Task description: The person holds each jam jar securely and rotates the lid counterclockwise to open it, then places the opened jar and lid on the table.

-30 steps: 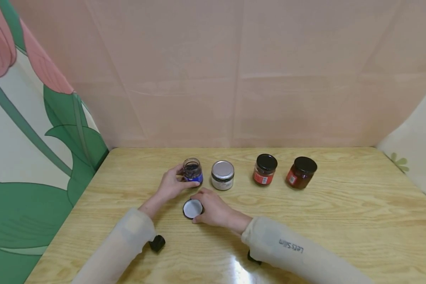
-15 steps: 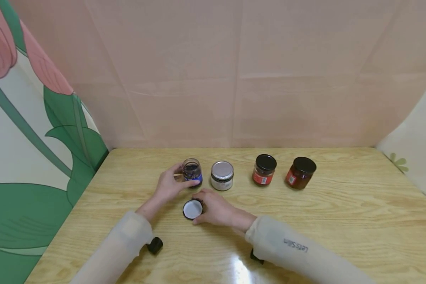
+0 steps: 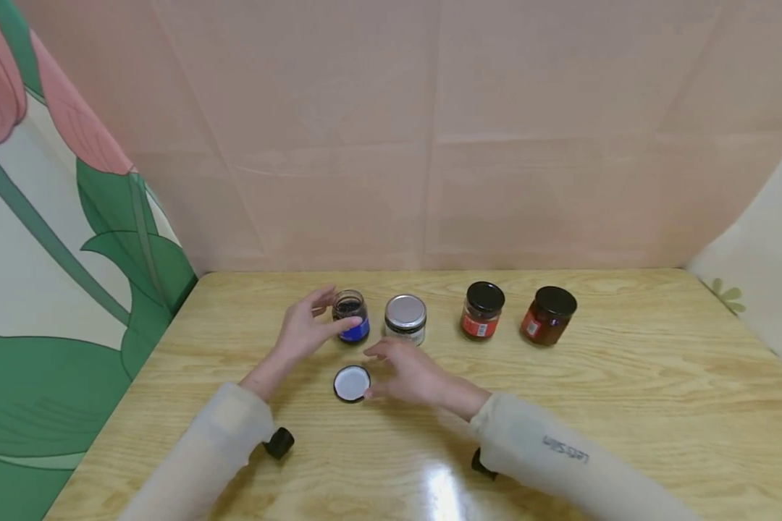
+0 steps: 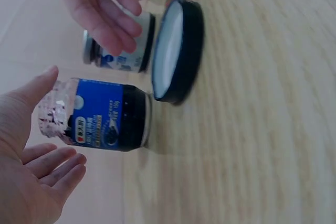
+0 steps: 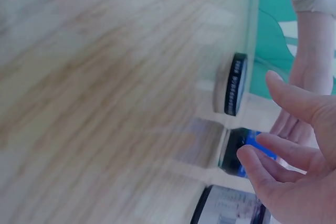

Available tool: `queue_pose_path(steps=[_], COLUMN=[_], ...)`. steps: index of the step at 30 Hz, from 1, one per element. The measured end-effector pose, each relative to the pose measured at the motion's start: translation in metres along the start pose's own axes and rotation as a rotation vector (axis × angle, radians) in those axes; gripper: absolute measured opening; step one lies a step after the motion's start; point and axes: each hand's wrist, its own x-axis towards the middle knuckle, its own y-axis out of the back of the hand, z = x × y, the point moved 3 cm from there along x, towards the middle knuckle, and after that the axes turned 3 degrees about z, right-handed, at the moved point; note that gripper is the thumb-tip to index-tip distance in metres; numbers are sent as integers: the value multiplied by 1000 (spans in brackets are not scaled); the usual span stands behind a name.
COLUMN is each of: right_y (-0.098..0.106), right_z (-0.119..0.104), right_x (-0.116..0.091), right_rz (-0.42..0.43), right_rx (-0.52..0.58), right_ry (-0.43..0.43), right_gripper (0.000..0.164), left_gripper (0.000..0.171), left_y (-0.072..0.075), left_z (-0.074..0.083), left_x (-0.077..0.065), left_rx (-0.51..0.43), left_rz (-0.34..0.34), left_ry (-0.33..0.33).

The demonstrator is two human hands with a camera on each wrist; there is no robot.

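An opened glass jar with a blue label and dark contents stands upright at the left end of the jar row. My left hand is spread beside it, thumb and fingers apart around its neck; the left wrist view shows gaps between them and the glass. Nearer to me a black lid lies on the table with its white inside facing up. To its right hovers my right hand, fingers spread and holding nothing. In the right wrist view the lid rests apart from those fingers.
Right of the blue-labelled jar stands a silver-lidded jar, partly behind my right hand. Two black-lidded jars with red labels, one lighter and one darker, stand further right. A pink cloth hangs behind the wooden table.
My right hand has let go of the lid and drawn back to the right. My left fingers have loosened from the jar and lifted off it. The lid stays on the table.
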Motion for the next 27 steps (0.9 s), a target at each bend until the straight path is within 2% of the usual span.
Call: queue_pose_path(steps=[6,13,20,27], right_y=[13,22,31,43], right_z=[6,11,15,19], right_x=[-7,-14,-20,-25], right_rz=[25,57,117,155], right_rx=[55,37,96,63], right_ry=[-49,-26,14,16], right_gripper=[55,53,45,42], left_gripper=[86,85,86,83], left_y=[0,-1,-4,-9], left_z=[10,24,41,52], left_x=[0,-3,-5,-7], left_rx=[46,111,96,87], left_rz=[-10,32,79,81], left_ry=[-10,-55,-128,-144])
